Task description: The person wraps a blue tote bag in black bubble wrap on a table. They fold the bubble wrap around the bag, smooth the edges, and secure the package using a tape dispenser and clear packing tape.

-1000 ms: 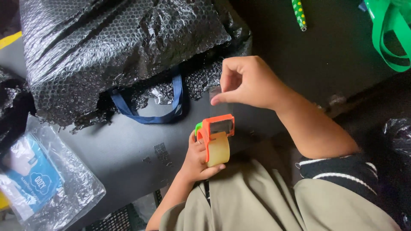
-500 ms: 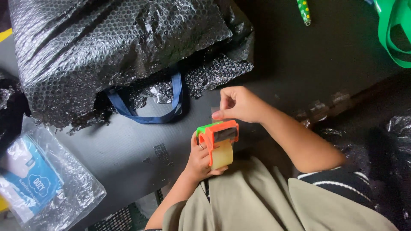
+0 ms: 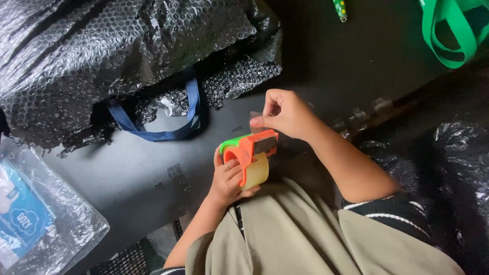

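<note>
Fingers of the right hand [image 3: 288, 113], which has dropped to the orange tape dispenser [image 3: 249, 153] gripped in the closed left hand [image 3: 232, 178] above the lap, off the tabletop's [image 3: 316, 56] near edge, now pinch its tape end.

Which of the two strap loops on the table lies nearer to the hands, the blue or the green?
The blue strap loop, emerging beneath the black bubble wrap; the green one lies in the far corner.

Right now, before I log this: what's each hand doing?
Left hand: closed around the orange tape dispenser.
Right hand: fingertips pinched at the dispenser's top edge, apparently on the tape end.
</note>
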